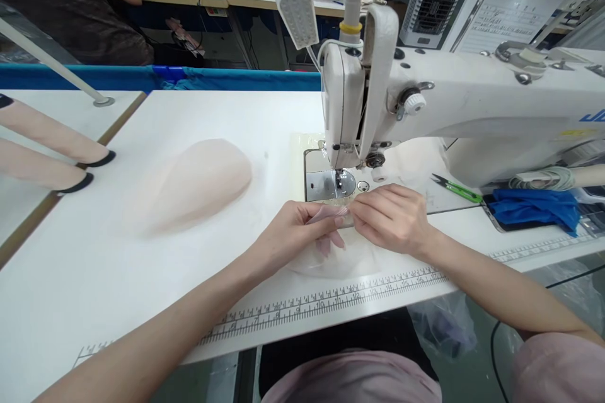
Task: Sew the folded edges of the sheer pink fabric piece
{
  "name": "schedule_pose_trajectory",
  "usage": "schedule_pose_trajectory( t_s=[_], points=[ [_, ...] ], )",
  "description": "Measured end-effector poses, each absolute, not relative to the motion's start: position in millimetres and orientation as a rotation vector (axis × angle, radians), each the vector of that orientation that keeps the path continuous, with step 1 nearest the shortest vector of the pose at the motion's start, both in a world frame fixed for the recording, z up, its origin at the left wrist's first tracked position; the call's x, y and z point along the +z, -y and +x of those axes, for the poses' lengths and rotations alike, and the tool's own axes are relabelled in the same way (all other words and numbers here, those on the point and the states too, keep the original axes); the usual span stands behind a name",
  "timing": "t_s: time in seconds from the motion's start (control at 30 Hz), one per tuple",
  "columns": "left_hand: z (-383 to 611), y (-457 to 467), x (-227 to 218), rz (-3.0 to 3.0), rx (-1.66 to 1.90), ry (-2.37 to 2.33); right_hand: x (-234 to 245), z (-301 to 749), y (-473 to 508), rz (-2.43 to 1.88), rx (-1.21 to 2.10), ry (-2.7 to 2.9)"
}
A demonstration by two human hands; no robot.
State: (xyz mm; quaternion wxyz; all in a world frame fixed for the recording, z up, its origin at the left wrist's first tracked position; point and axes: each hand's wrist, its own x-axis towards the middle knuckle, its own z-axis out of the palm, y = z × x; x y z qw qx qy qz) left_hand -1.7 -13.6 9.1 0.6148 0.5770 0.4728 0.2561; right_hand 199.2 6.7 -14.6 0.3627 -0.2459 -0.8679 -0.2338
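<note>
Both my hands meet just in front of the sewing machine's presser foot [339, 181]. My left hand [302, 230] pinches a thin, sheer, pale piece of fabric [326, 258] with its fingers closed on the edge. My right hand [390, 217] is closed on the same fabric edge from the right, fingertips touching those of the left. The rest of the sheer piece lies flat on the white table [198, 277] under my hands. The white sewing machine [472, 107] stands behind and to the right.
A pile of pale pink sheer pieces [189, 189] lies to the left. Green snips [456, 189] and a blue cloth [534, 208] sit at the right by the machine. A ruler strip [331, 299] runs along the table's front edge. Another person [70, 6] sits at the back left.
</note>
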Motion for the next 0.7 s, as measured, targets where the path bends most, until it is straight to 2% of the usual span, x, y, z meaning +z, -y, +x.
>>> schedule_pose_trajectory(
  t_s=[0.17, 0.27, 0.37, 0.53, 0.7],
  points=[
    [-3.0, 12.9, 7.5, 1.281, 0.618, -1.057, -16.6, 198.6, -7.4, -0.84, -0.124, 2.18],
    [-4.1, 12.1, 6.1, 1.275, 0.615, -1.067, -18.3, 200.6, -8.4, -0.889, 0.031, 2.162],
    [-5.4, 10.8, 4.7, 1.284, 0.621, -1.059, -18.4, 201.8, -8.4, -0.812, -0.058, 2.186],
    [-5.3, 9.3, 3.2, 1.317, 0.611, -1.062, -16.7, 199.8, -7.5, -0.678, -0.438, 2.236],
    [-3.1, 9.6, 4.2, 1.315, 0.596, -1.086, -13.5, 198.8, -6.8, -0.645, -0.591, 2.244]
  ],
)
